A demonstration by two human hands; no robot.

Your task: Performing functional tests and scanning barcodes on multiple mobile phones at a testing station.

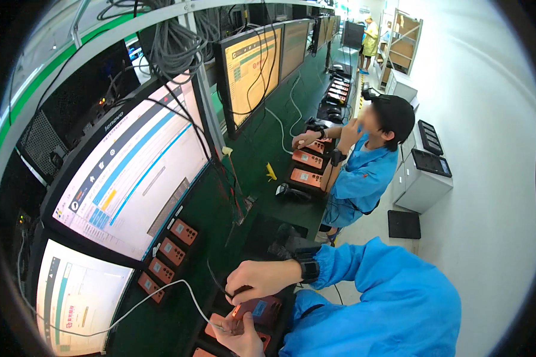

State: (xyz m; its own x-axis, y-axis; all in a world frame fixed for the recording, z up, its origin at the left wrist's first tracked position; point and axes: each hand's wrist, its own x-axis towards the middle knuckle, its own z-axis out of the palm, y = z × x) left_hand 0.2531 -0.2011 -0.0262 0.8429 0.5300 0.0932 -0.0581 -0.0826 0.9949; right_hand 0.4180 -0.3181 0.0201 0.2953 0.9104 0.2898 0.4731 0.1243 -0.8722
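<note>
My left hand (244, 340) is closed around a reddish-orange phone (265, 309), with a small label on its back, tilted over the bench. Just above it, my right hand (257, 282) is bent over the phone's upper end, its fingers closed on a thin black cable (216, 279). What the right fingertips touch on the phone is hidden. A pale cable (190, 291) loops from the left and ends close to my left hand. Beneath my hands lie more orange phones (215, 324), partly covered.
Several orange phones (173, 251) stand in a row below a large monitor (137, 160); a second monitor (77, 297) is beside it. Further along the green bench (268, 137), a co-worker (363, 160) in blue sits near more orange phones (307, 158). A yellow clip-like piece (271, 172) lies there.
</note>
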